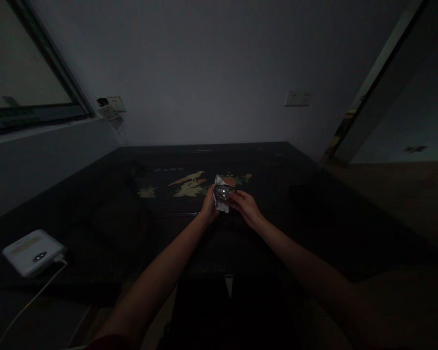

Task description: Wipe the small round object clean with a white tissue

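A small, shiny, rounded thing (pixel 223 193), glassy or metallic, sits within a crumpled white paper wrapper (pixel 222 206) above the dark table. My left hand (pixel 209 203) is closed around the wrapper from the left side. From the right, the fingers of my right hand (pixel 246 204) are bent in and press on the shiny thing's right edge. In this dim light I cannot tell its exact kind. Parts of the left fingers are hidden behind the paper.
The dark, glossy table (pixel 190 154) has a bird and flower picture (pixel 190 187) on its top. A white box-shaped device (pixel 34 252) with a cable (pixel 32 301) lies at the left. Wall sockets (pixel 298 98) and a doorway are beyond the table.
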`<state>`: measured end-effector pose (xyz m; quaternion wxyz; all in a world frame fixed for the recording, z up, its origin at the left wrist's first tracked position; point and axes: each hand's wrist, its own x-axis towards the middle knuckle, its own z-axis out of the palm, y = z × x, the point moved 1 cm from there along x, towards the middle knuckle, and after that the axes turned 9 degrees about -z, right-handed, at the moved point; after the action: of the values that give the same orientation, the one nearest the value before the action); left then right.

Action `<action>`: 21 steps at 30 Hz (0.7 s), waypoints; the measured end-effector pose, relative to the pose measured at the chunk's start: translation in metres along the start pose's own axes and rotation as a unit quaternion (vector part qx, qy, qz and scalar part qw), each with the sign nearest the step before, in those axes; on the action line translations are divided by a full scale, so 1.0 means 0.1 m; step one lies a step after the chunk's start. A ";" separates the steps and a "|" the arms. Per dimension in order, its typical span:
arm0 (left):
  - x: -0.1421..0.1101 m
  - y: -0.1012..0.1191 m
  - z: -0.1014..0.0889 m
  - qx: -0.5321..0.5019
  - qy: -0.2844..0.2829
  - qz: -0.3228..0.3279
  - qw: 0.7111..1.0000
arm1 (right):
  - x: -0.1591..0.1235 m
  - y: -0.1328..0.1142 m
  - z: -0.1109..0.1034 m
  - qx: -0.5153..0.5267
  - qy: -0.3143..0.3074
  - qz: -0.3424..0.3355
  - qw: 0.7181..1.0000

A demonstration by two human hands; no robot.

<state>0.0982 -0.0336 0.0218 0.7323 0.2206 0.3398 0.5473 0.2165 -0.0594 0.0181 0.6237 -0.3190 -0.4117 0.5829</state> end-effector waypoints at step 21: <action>0.04 0.03 -0.07 0.114 0.074 0.114 0.984 | 0.01 0.02 0.01 -0.037 0.018 -0.001 0.999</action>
<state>0.0913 -0.0290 0.0181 0.6080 0.2988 0.4259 0.5997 0.2148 -0.0584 0.0165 0.6197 -0.3520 -0.4217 0.5606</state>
